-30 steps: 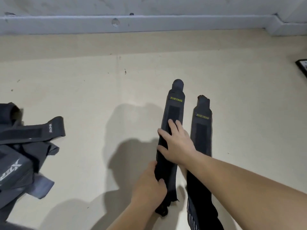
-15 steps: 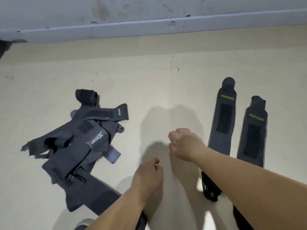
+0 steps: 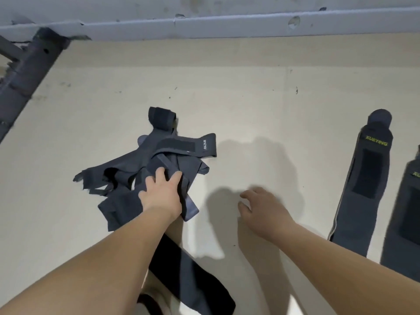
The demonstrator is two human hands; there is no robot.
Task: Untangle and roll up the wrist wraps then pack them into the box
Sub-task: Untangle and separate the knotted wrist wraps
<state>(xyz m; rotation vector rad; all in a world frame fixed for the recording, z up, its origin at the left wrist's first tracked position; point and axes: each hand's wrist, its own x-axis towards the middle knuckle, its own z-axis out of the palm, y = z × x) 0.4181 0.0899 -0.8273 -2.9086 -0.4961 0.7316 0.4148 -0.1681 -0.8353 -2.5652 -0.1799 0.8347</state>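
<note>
Two straightened wraps, the nearer wrap [image 3: 361, 178] and the outer wrap [image 3: 406, 214], lie flat well right of the tangled pile [image 3: 159, 153]. Their long axes run toward the skirting board [image 3: 227, 26], loop ends farthest from us. We see bare floor [image 3: 261, 105] between them and the pile, and more beyond it up to the skirting. A dark metal frame [image 3: 27, 64] slants far left of the pile. Our left hand [image 3: 162, 194] rests on the pile's near side, fingers fairly straight. Our right hand [image 3: 266, 210] hangs just right of the pile, loosely curled, holding nothing. One dark strap [image 3: 191, 280] trails from the pile toward us.
</note>
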